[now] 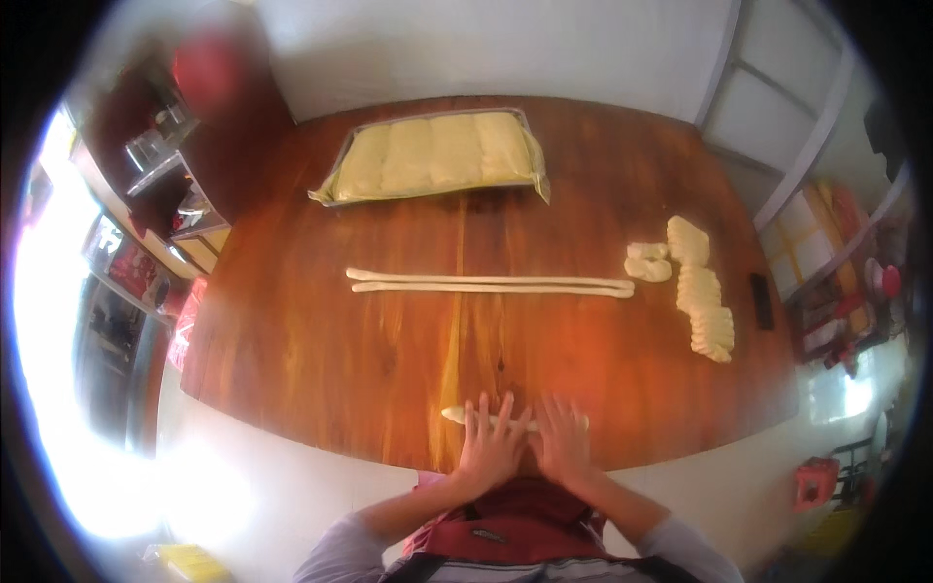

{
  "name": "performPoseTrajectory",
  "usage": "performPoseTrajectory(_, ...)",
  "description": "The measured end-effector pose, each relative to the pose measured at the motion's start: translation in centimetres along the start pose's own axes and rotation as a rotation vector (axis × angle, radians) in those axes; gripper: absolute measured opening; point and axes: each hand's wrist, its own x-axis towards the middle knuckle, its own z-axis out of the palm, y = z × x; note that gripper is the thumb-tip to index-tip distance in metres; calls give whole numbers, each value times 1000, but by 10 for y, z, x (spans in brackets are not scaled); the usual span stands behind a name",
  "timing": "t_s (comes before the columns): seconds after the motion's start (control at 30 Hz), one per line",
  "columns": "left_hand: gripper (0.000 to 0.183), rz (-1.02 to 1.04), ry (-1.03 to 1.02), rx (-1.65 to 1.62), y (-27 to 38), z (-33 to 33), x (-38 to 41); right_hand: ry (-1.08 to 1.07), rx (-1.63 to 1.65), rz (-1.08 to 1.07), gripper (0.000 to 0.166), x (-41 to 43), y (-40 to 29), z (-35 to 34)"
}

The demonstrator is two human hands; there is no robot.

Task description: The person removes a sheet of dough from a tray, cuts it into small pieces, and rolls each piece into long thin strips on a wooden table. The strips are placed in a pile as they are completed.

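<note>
Both of my hands lie palm down on a short dough strand (453,415) near the front edge of the wooden table (328,364). My left hand (487,446) presses on its left and middle part with fingers spread. Over the right part rests my right hand (563,446), slightly blurred, its fingers stretched out flat. Only the strand's ends and bits between the fingers show. Beyond the hands, two long thin dough strands (496,279) lie side by side across the table, close together at their right end.
At the back stands a tray (441,113) lined with plastic, full of pale dough blocks (437,157). Ridged dough pieces (700,290) and smaller dough lumps (647,270) lie on the right. A flat black object (762,302) sits by the right edge. Shelves (157,173) stand at left.
</note>
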Motion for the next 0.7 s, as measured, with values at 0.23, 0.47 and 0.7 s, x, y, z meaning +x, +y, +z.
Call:
performPoseTrajectory(0.23,41,8,-23,-14,-82,29,150,335,-259,0,63,172,64,14)
performPoseTrajectory(0.47,54,250,-213,-123,-12,-13,-36,41,111,-11,58,-28,-7,-1)
performPoseTrajectory(0.7,48,-135,25,102,-42,25,119,271,-181,152,58,139,67,17)
